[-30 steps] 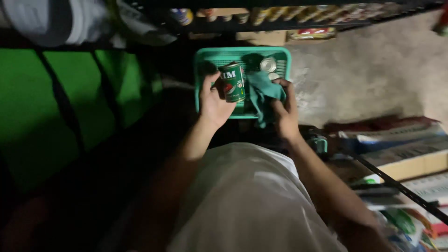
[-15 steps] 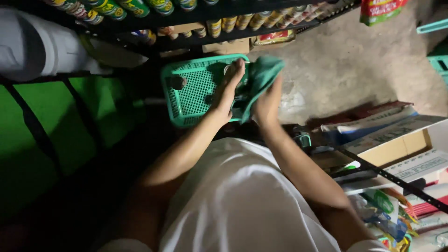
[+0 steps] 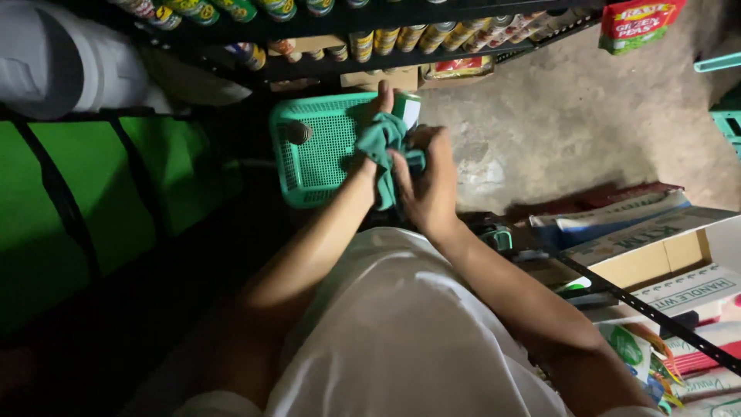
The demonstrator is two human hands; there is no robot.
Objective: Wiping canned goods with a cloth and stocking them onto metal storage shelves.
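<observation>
Hiding behind teal cloth [image 3: 384, 139], hands' [image 3: 409, 166] load

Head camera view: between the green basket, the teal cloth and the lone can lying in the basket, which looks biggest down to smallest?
1. green basket
2. teal cloth, bunched between both hands, so its full size is hidden
3. lone can
</observation>
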